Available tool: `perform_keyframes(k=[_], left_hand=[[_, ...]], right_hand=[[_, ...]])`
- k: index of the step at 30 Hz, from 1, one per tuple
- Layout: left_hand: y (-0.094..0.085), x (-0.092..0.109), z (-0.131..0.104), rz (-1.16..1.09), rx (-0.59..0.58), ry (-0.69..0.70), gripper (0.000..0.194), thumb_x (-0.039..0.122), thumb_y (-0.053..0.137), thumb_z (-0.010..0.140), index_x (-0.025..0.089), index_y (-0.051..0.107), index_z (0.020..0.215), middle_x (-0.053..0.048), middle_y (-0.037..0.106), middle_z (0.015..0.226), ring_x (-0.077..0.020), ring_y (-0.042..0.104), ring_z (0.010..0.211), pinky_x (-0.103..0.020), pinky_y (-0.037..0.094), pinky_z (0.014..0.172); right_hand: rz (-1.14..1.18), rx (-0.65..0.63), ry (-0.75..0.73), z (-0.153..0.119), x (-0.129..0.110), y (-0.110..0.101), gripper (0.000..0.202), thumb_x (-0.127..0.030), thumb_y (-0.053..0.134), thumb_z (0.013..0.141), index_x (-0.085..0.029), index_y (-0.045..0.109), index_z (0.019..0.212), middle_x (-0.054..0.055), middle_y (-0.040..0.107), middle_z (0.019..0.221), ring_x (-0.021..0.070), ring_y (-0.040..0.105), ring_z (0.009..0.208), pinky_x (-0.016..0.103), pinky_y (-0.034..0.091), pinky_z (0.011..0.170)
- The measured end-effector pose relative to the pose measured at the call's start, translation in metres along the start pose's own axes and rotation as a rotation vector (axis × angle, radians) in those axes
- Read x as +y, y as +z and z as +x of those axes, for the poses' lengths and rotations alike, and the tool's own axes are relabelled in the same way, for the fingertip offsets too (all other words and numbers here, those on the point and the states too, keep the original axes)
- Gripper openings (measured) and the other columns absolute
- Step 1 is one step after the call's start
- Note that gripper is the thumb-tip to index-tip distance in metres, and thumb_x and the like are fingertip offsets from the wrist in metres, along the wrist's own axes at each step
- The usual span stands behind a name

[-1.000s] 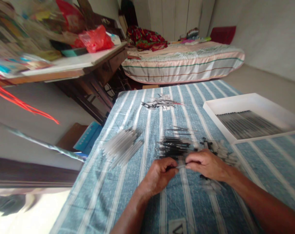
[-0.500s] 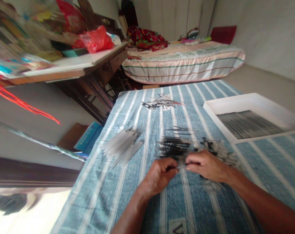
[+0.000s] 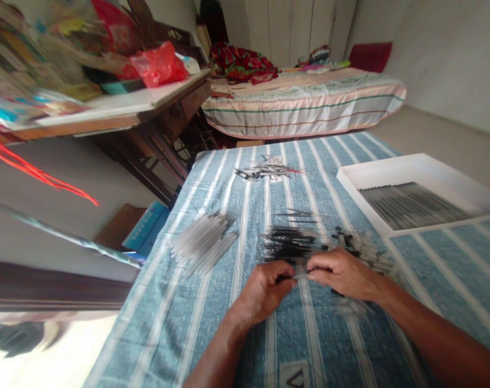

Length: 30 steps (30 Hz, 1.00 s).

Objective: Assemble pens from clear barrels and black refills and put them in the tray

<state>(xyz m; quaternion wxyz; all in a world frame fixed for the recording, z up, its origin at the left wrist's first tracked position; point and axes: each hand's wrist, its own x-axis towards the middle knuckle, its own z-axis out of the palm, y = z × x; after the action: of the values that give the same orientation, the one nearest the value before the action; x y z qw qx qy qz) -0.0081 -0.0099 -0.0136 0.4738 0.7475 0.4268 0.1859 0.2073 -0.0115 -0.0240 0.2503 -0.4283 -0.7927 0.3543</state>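
My left hand (image 3: 264,288) and my right hand (image 3: 344,274) face each other low over the table, both pinched shut. A translucent pen barrel (image 3: 301,276) spans the small gap between their fingertips; its ends are hidden in the fingers. Just beyond the hands lies a pile of black pen refills (image 3: 287,243). Beside my right hand is a heap of small whitish and black pen caps (image 3: 368,250), partly covered by the hand. Off to the left rests a bundle of translucent barrels (image 3: 204,242).
A white box (image 3: 384,215) at the right holds a row of pens (image 3: 414,205). Farther back on the striped tablecloth (image 3: 180,334) lie loose thin parts (image 3: 264,171). A cluttered side table (image 3: 147,102) stands at the left, a bed (image 3: 305,110) behind.
Hardly anything differs. My right hand has shifted very slightly left, and both hands keep their pinch on the pen barrel.
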Motion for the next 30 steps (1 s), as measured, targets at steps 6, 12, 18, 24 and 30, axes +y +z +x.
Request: perform_keyframes(k=[6,12,18,24,30], left_hand=[[0.003,-0.002,0.000,0.234,0.068,0.130,0.008,0.013,0.055,0.082,0.016,0.061,0.078,0.000,0.059,0.072,-0.0130,0.056,0.070,-0.022,0.039,0.065],[0.001,-0.005,0.001,0.322,0.130,0.170,0.011,0.016,0.052,0.085,0.017,0.062,0.088,-0.003,0.064,0.082,-0.0162,0.060,0.078,-0.025,0.042,0.071],[-0.005,-0.007,0.003,0.307,0.315,0.151,0.012,0.014,0.054,0.081,0.018,0.065,0.083,-0.003,0.064,0.077,-0.0169,0.061,0.073,-0.026,0.043,0.067],[-0.008,-0.007,0.004,0.199,0.510,0.058,0.006,0.020,0.060,0.076,0.018,0.065,0.076,-0.002,0.064,0.072,-0.0159,0.060,0.067,-0.025,0.043,0.065],[-0.015,-0.001,0.004,0.024,0.634,-0.107,0.016,0.030,0.065,0.072,0.018,0.061,0.061,0.004,0.050,0.053,-0.0106,0.044,0.050,-0.023,0.034,0.051]], right_hand=[[0.153,-0.042,0.193,0.000,-0.003,0.003,0.038,-0.034,0.045,0.090,-0.018,0.049,0.056,-0.004,0.051,0.047,0.0067,0.046,0.040,0.017,0.033,0.044],[0.183,0.034,0.246,-0.001,0.005,-0.007,0.039,-0.041,0.042,0.091,-0.019,0.049,0.059,-0.003,0.054,0.050,0.0070,0.046,0.039,0.018,0.035,0.043],[-0.018,0.170,0.244,0.000,0.022,-0.015,0.026,-0.035,0.050,0.085,-0.018,0.059,0.069,-0.003,0.054,0.051,0.0103,0.049,0.047,0.020,0.035,0.048],[-0.302,-0.001,0.150,-0.002,0.022,-0.013,0.017,-0.025,0.054,0.084,-0.019,0.067,0.075,0.000,0.064,0.062,0.0127,0.058,0.058,0.022,0.035,0.058],[-0.557,-0.074,0.129,0.000,0.015,-0.003,0.017,-0.022,0.053,0.086,-0.020,0.068,0.078,0.004,0.071,0.070,0.0169,0.065,0.066,0.024,0.034,0.059]])
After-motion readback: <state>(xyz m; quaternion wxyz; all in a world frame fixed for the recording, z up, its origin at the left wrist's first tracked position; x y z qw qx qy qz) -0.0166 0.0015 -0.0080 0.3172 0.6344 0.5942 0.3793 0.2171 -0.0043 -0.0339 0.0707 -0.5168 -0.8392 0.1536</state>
